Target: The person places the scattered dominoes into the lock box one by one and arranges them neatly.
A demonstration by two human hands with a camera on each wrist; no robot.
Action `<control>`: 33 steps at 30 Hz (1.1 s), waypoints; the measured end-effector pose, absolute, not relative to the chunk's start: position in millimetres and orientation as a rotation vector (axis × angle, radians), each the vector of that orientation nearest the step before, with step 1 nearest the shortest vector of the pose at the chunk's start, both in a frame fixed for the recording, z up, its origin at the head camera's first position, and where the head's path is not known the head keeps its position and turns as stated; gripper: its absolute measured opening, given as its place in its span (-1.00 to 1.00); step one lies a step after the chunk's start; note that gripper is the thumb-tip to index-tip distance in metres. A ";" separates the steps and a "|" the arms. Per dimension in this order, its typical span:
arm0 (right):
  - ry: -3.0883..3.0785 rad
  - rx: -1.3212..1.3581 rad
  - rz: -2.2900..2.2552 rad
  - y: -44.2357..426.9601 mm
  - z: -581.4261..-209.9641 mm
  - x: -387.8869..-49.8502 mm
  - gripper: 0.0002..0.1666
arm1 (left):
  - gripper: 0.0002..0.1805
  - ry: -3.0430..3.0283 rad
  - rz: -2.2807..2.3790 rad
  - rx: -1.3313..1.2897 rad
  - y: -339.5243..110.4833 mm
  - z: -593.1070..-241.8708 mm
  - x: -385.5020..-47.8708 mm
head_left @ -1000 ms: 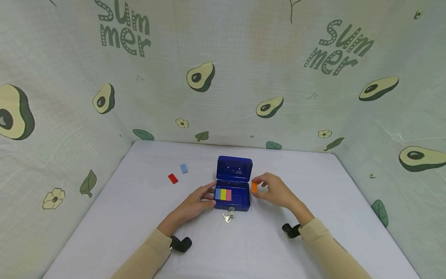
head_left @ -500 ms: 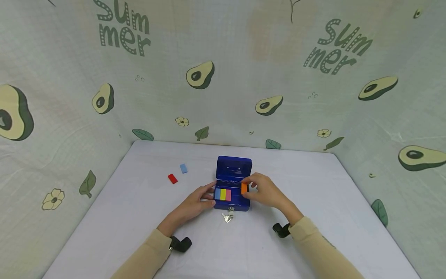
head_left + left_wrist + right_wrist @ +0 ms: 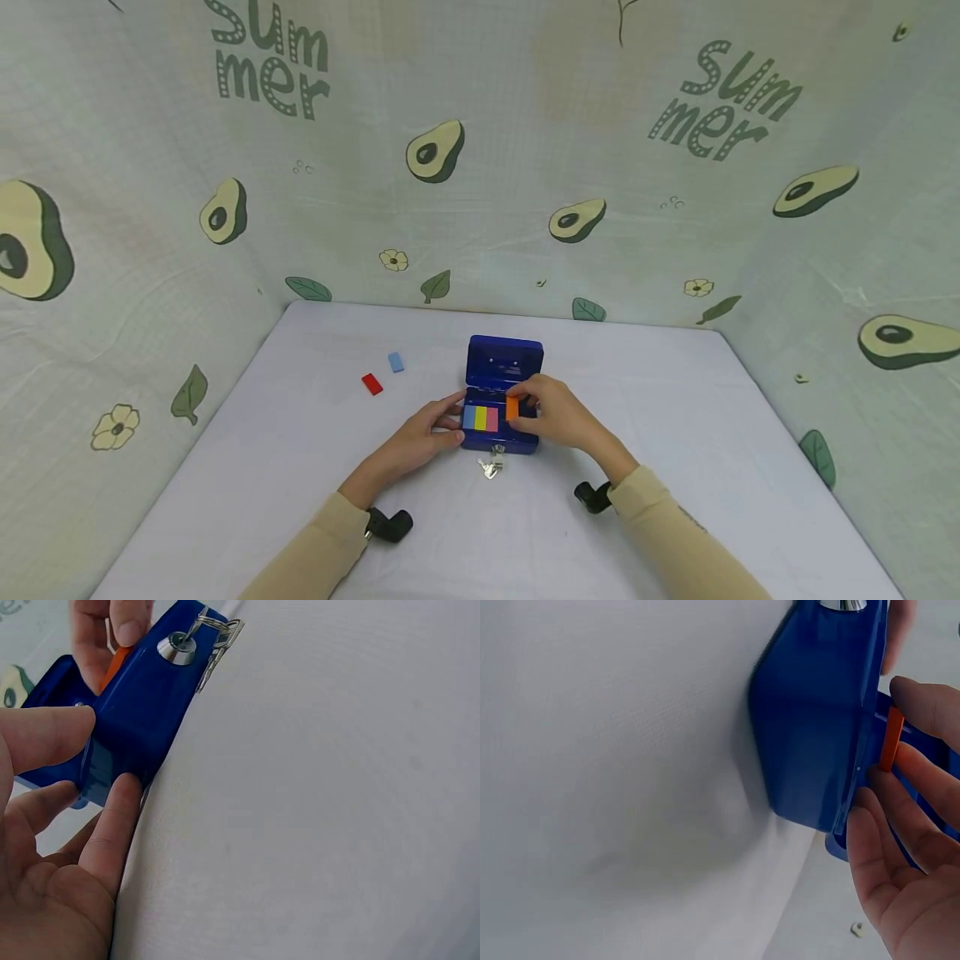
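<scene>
An open dark blue cash box (image 3: pixel 517 443) stands on the table, its lid (image 3: pixel 504 362) tipped back. Inside, at its left, light blue (image 3: pixel 468 417), yellow (image 3: pixel 481 417) and pink blocks (image 3: pixel 492 418) lie side by side. My right hand (image 3: pixel 558 415) pinches a thin orange block (image 3: pixel 512 407) between thumb and fingertips, upright over the box's inside, just right of the pink block. Whether it touches the floor of the box is hidden. My left hand (image 3: pixel 416 437) rests its thumb and extended fingertips against the box's left side. Keys (image 3: pixel 489 468) hang from the front lock (image 3: pixel 178 649).
On the white table (image 3: pixel 315 467), left of the box, lie a red block (image 3: pixel 372 384) and a light blue block (image 3: pixel 396 362). A cloth printed with avocados (image 3: pixel 435 152) surrounds the table on its far side and both flanks.
My right hand has carried the orange block leftward, from outside the box's right wall to over its inside, near the pink block. My left hand has stayed at the box's left side.
</scene>
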State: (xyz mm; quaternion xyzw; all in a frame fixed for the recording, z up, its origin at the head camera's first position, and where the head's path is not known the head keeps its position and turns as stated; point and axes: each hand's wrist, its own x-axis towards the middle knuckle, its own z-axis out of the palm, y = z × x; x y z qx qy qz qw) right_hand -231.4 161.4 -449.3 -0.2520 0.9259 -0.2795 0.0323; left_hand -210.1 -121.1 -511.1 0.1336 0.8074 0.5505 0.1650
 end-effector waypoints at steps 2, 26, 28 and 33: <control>2.857 -0.775 -0.851 159.9 -450.7 -231.4 -0.49 | -0.24 2.300 1.570 0.382 -121.6 -511.9 -210.2; 2.889 -0.740 -0.781 150.3 -461.0 -235.6 -0.51 | -0.24 2.328 1.552 0.380 -119.5 -512.7 -213.5; 2.896 -0.757 -0.767 152.6 -463.2 -240.2 -0.52 | -0.24 2.335 1.554 0.372 -116.4 -513.2 -215.5; 2.910 -0.799 -0.736 158.2 -468.1 -251.3 -0.53 | -0.23 2.345 1.566 0.347 -108.9 -513.3 -220.2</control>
